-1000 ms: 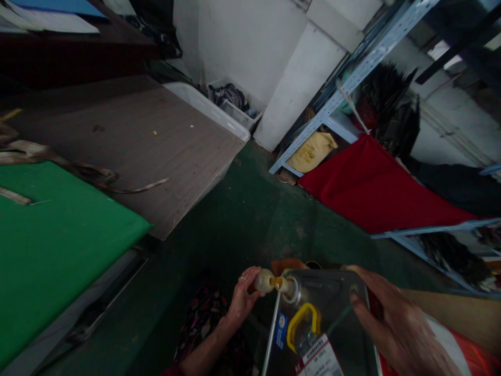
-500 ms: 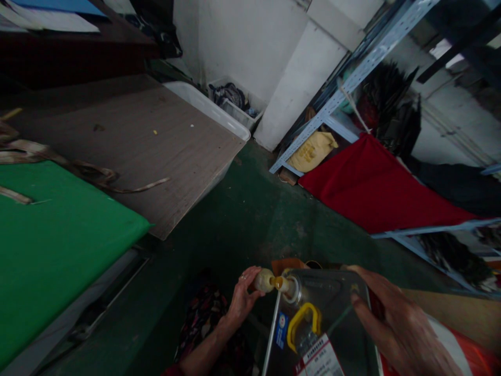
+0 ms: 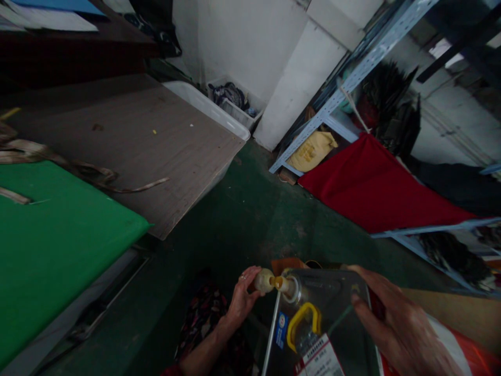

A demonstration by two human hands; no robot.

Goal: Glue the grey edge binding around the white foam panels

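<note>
At the bottom of the head view my left hand (image 3: pixel 243 295) is closed around a small whitish bottle (image 3: pixel 264 281). The bottle's mouth is right at the spout (image 3: pixel 285 285) of a large metal can (image 3: pixel 344 318); amber liquid shows at the spout's tip. On the can's top are a yellow handle (image 3: pixel 303 325), a blue sticker and a white barcode label (image 3: pixel 320 359). My right hand (image 3: pixel 395 318) grips the can's far right edge, thumb on the top, other fingers hidden behind its side. The can looks tilted toward the bottle.
To the left stand a green-covered table (image 3: pixel 66 250) and a brown board (image 3: pixel 136 136) with dry strips on it. A metal shelf (image 3: pixel 352 83) with a red cloth (image 3: pixel 379 188) is at the right. A white crate (image 3: pixel 238 112) sits by the wall. Green floor (image 3: pixel 254 209) lies between.
</note>
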